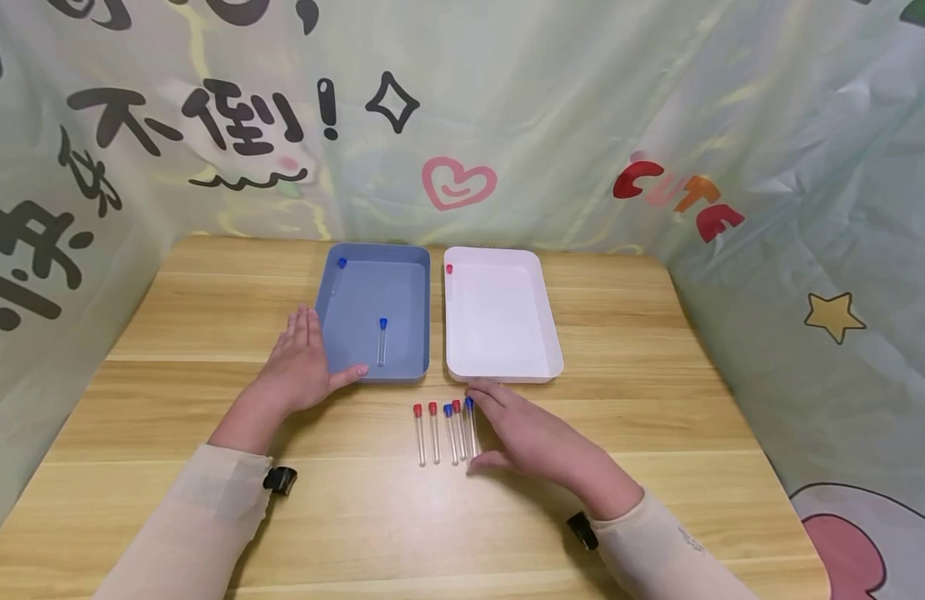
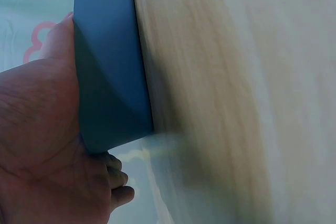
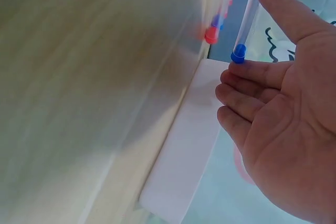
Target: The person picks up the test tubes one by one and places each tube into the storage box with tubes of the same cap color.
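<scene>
In the head view, a short row of clear test tubes (image 1: 435,437) with red and blue caps lies in front of two trays. My right hand (image 1: 533,437) is at the row's right end and pinches a blue-capped test tube (image 3: 244,35) lengthwise, forefinger at the cap and thumb by the far end. My left hand (image 1: 297,362) rests at the near left corner of the blue-grey tray (image 1: 425,317), its thumb over the front rim and its fingers straight along the side. Inside that tray lie two blue-capped tubes (image 1: 382,342).
Beside the blue-grey tray stands a white tray (image 1: 548,333), with a red-capped tube (image 1: 449,271) at its far left. Both trays sit on a wooden table (image 1: 620,350). A printed cloth (image 1: 537,108) hangs behind and along the sides.
</scene>
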A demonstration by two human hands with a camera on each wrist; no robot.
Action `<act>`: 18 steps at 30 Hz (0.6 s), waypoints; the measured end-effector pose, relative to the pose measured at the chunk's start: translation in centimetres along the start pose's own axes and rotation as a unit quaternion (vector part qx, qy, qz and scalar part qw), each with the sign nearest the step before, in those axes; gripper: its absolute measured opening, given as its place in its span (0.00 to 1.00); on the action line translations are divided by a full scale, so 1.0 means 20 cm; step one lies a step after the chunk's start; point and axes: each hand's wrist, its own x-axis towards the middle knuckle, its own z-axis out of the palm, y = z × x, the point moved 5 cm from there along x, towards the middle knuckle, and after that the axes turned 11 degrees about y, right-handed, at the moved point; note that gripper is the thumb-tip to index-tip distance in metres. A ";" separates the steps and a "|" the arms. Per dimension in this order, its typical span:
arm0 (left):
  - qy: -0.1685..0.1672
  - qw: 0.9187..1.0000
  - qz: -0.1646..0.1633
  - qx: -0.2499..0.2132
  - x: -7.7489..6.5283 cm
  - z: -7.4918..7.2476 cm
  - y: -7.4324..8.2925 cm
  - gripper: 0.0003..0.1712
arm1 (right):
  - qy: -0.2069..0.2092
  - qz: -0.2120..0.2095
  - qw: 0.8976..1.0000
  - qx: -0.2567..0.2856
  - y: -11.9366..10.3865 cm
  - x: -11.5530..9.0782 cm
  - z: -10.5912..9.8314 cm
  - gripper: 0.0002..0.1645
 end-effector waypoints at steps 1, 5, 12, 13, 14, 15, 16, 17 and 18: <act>0.000 1.000 0.000 0.000 0.00 0.00 0.00 0.75 | 0.004 -0.005 1.000 -0.002 0.00 0.00 -0.01 0.61; -0.002 1.000 -0.002 -0.004 0.00 0.00 0.00 0.75 | 0.010 -0.013 1.000 -0.007 -0.01 0.01 -0.02 0.60; -0.004 1.000 -0.001 0.000 0.00 0.01 0.00 0.75 | 0.007 -0.014 1.000 -0.003 -0.03 0.03 -0.03 0.60; -0.004 1.000 -0.001 0.000 0.00 0.01 0.00 0.75 | 0.007 -0.014 1.000 -0.002 -0.04 0.03 -0.03 0.61; -0.005 1.000 -0.001 0.001 0.00 0.01 -0.01 0.76 | 0.005 -0.011 1.000 -0.003 -0.04 0.03 -0.03 0.61; -0.005 1.000 -0.001 0.001 0.00 0.01 -0.01 0.75 | 0.004 -0.011 1.000 -0.004 -0.04 0.04 -0.03 0.61; -0.005 1.000 -0.001 0.001 0.01 0.01 -0.01 0.75 | 0.004 -0.009 1.000 -0.004 -0.05 0.04 -0.04 0.61; -0.005 1.000 -0.001 0.001 0.01 0.01 -0.01 0.76 | 0.003 -0.007 1.000 -0.004 -0.05 0.05 -0.04 0.62; -0.006 1.000 -0.002 0.000 0.01 0.01 -0.01 0.76 | 0.002 -0.005 1.000 -0.004 -0.05 0.05 -0.04 0.62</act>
